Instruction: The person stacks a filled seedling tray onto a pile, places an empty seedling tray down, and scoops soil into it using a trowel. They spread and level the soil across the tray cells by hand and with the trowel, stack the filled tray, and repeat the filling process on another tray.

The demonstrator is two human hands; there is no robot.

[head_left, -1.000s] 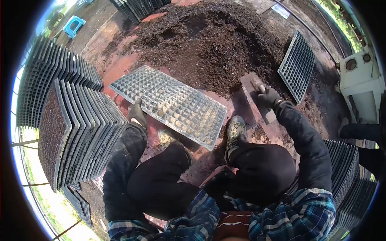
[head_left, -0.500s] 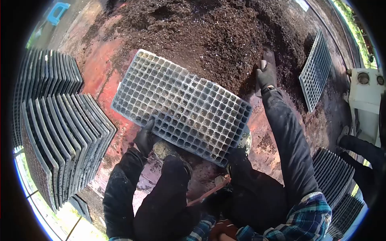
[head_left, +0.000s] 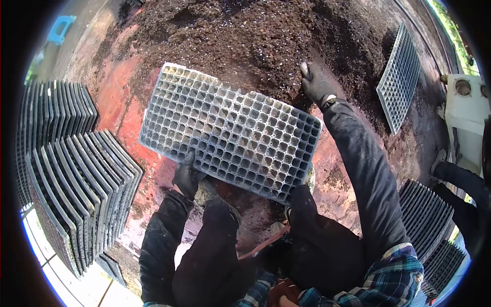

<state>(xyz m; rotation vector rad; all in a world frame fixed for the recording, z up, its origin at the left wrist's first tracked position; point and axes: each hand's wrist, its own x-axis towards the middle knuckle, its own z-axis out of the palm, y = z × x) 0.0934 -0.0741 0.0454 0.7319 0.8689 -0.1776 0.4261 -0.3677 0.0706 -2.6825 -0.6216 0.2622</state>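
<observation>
A grey plastic seedling tray (head_left: 230, 128) with rows of small square cells is tilted in front of me, over my knees. At its near left edge my left hand (head_left: 187, 176), in a dark glove, grips the rim with the thumb on top. My right hand (head_left: 318, 86), also gloved, is beyond the tray's right end at the edge of the dark soil heap (head_left: 245, 41). Its fingers are closed on a flat brown board (head_left: 330, 78), partly hidden by the hand and blurred. The cells look mostly unfilled.
Stacks of nested trays (head_left: 84, 184) stand at left, with more trays (head_left: 424, 220) at lower right. Another tray (head_left: 401, 77) leans on the soil at right. Beside a white machine part (head_left: 465, 107), a person's dark sleeve (head_left: 460, 179) shows. A blue plastic object (head_left: 61, 29) lies far left.
My right hand has moved left and slightly away from me with the board, along the soil's edge. The seedling tray has turned a little, its right end rising; my left hand keeps its grip.
</observation>
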